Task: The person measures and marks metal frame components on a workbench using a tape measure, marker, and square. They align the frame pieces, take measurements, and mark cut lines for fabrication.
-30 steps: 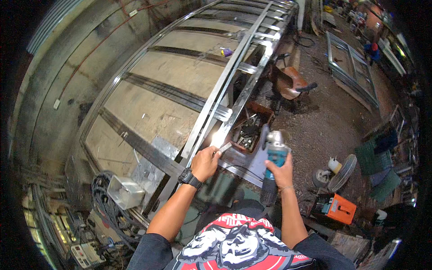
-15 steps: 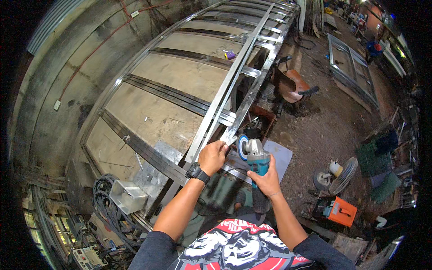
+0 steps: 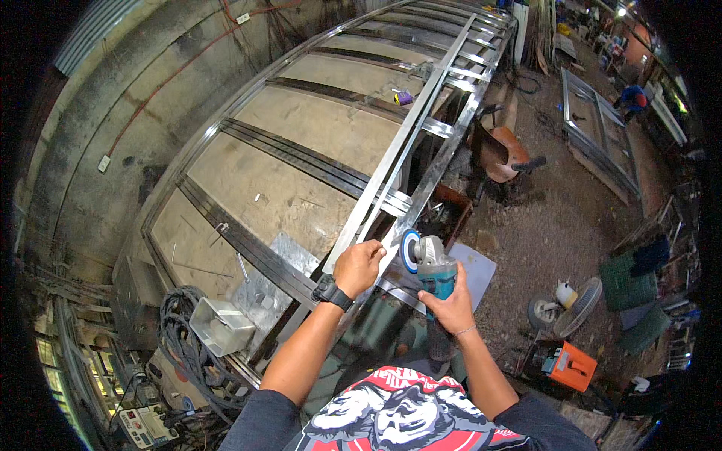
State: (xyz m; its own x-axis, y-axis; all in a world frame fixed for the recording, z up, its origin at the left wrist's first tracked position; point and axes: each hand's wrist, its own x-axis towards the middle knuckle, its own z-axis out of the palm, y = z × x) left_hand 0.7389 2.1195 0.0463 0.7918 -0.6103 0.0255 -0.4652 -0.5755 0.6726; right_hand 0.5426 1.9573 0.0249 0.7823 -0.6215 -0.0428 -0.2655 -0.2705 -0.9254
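Note:
My right hand (image 3: 450, 299) is wrapped round the body of a teal and grey angle grinder (image 3: 438, 276). The grinder's round blue-and-white disc (image 3: 410, 251) stands on edge, facing my left hand. My left hand (image 3: 359, 268), with a black watch on its wrist, is closed in a pinch over the near end of the long metal bars (image 3: 398, 143). What its fingers hold, if anything, is hidden. A small gap separates the disc from those fingertips. The bars lie along the right edge of a large metal frame (image 3: 301, 154) with several crosspieces.
A clear plastic bin (image 3: 219, 328) and coiled black cables (image 3: 179, 323) sit at the left. On the right are a brown chair (image 3: 500, 154), a fan (image 3: 577, 307) and an orange machine (image 3: 569, 366). A purple tape measure (image 3: 404, 98) rests on the frame. Another person (image 3: 630, 99) is far right.
The whole view has shifted, so the frame and surroundings appear farther right. Both hands keep nearly the same pose, and the grinder stays in my right hand.

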